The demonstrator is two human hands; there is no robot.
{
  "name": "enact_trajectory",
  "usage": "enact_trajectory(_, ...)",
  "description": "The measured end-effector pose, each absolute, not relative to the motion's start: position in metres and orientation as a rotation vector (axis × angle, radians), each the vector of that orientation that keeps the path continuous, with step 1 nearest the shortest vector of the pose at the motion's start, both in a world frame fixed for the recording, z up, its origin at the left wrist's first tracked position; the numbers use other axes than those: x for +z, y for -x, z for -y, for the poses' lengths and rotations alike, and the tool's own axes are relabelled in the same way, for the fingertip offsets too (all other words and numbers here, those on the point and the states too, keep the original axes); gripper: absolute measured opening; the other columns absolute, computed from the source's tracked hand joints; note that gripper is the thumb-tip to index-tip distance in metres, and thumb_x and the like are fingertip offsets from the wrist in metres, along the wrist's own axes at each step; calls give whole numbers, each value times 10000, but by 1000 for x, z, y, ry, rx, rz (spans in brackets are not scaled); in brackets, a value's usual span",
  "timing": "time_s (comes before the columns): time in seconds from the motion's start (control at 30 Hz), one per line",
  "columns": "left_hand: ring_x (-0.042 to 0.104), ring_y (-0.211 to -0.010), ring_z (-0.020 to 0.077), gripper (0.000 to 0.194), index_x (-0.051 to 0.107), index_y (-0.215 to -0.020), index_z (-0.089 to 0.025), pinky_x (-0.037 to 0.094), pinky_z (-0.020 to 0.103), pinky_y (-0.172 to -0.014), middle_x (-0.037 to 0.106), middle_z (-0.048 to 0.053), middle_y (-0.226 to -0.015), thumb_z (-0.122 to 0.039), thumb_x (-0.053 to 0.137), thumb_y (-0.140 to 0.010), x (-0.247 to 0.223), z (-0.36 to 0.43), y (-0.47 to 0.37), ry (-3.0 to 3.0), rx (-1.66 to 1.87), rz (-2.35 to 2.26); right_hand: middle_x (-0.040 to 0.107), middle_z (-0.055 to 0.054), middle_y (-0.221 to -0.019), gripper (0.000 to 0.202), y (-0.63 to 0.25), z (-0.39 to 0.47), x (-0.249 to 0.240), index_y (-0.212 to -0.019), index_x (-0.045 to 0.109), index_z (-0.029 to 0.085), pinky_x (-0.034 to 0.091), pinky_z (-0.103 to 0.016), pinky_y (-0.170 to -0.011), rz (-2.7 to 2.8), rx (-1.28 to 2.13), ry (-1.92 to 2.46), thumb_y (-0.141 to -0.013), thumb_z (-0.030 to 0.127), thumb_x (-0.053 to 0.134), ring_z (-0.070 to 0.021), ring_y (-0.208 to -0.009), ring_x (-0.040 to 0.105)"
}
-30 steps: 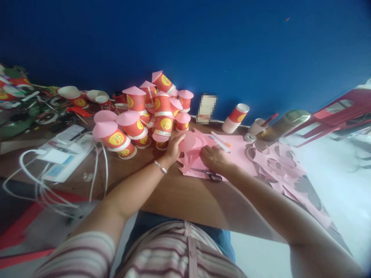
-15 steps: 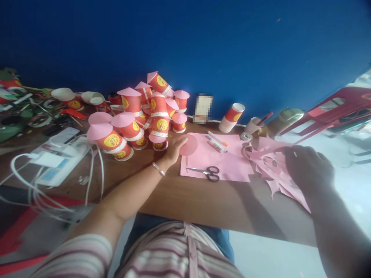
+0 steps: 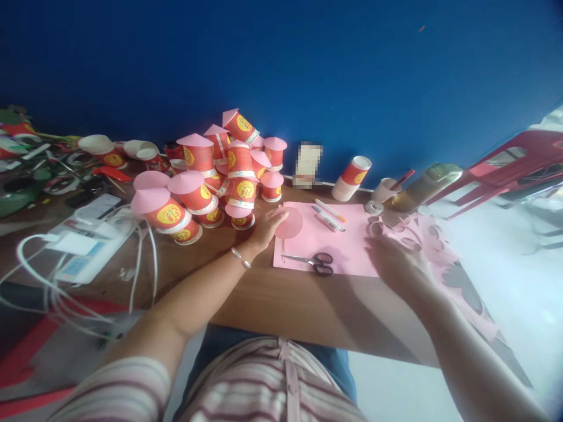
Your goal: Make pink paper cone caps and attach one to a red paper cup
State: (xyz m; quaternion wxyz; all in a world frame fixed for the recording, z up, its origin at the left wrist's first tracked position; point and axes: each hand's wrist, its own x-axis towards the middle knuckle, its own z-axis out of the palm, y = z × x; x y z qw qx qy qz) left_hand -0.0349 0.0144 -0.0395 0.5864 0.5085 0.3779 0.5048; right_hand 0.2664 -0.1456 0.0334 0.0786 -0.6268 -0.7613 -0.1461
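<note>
My left hand [image 3: 268,228] grips a round pink paper disc [image 3: 290,223] by its left edge, above a pink paper sheet [image 3: 352,255]. Black-handled scissors [image 3: 319,264] lie on the sheet's lower left part, below the disc. Two pens, an orange-capped one [image 3: 331,210] and a whitish one [image 3: 326,221], rest higher up on the sheet. My right hand [image 3: 398,266] is over the sheet's right edge, palm down, its fingers stretched out and slightly blurred, holding nothing visible. Pink paper scraps [image 3: 440,243] with cut-out curves lie just beyond it, partly hidden by the hand.
Red paper cups with pink cone tops [image 3: 197,158] are piled at the back left. A power strip [image 3: 83,258] with white cables is nearer left. A two-tone cup [image 3: 352,179], a tape roll [image 3: 374,207] and a bottle [image 3: 426,186] stand at the back right, beside a red chair [image 3: 505,161].
My right hand has moved left from the paper scraps to the sheet's edge. The scraps have shifted right and spread out. My left hand and the disc have moved slightly right.
</note>
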Motion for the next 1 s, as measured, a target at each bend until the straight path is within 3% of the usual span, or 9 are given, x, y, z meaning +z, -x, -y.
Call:
enact_trajectory(0.1,694,-984,264,400,799,-955,-176,525,394,-939,786,77,-1008,-530,814,-770,-38,-13,37,-1245,1154,-890,715,-97,-991,206,-224,137,16,-1050,713,193,364,-317,-599,2522,-391,1692,-1052,271,523,-205,-848,642)
enact_trajectory(0.23,695,-996,261,421,794,-975,-179,528,390,-946,786,79,-1028,-533,832,-751,-33,-11,37,-1252,1152,-905,701,-82,-937,154,-194,129,-1,-1040,707,184,412,-322,-665,2705,-264,1549,-986,141,569,-213,-840,624)
enact_trajectory(0.4,698,-960,244,433,787,-982,-163,531,366,-905,781,84,-1003,-528,836,-755,-29,-10,35,-1240,1149,-888,694,-110,-1109,213,-184,131,2,-1110,699,173,457,-329,-792,2700,-202,1477,-971,107,551,-233,-989,618)
enact_trajectory(0.67,705,-986,242,397,774,-1056,-169,528,369,-941,777,86,-1049,-464,825,-795,-37,-12,35,-1294,1136,-855,683,-75,-952,388,-189,131,-3,-1295,671,227,447,-315,-747,2690,-117,1549,-953,96,544,-219,-879,635)
enact_trajectory(0.77,702,-1015,253,418,772,-1088,-164,526,372,-951,776,97,-1078,-452,830,-790,-36,-12,35,-1272,1145,-858,715,-79,-952,394,-198,126,1,-1226,707,222,473,-307,-735,2656,-42,1543,-888,70,575,-223,-881,676)
enact_trajectory(0.87,693,-1044,259,433,770,-1095,-158,519,372,-967,773,101,-1095,-451,833,-783,-33,-10,34,-1254,1165,-860,770,-61,-997,360,-206,119,11,-1198,708,241,507,-296,-695,2430,177,1570,-895,105,568,-203,-830,712)
enact_trajectory(1.0,686,-1047,260,481,749,-1117,-147,521,367,-947,766,98,-1102,-437,859,-749,-30,-7,34,-1183,1135,-876,769,-56,-935,294,-206,98,16,-1211,687,229,561,-317,-700,1926,568,1470,-927,278,630,-181,-774,709)
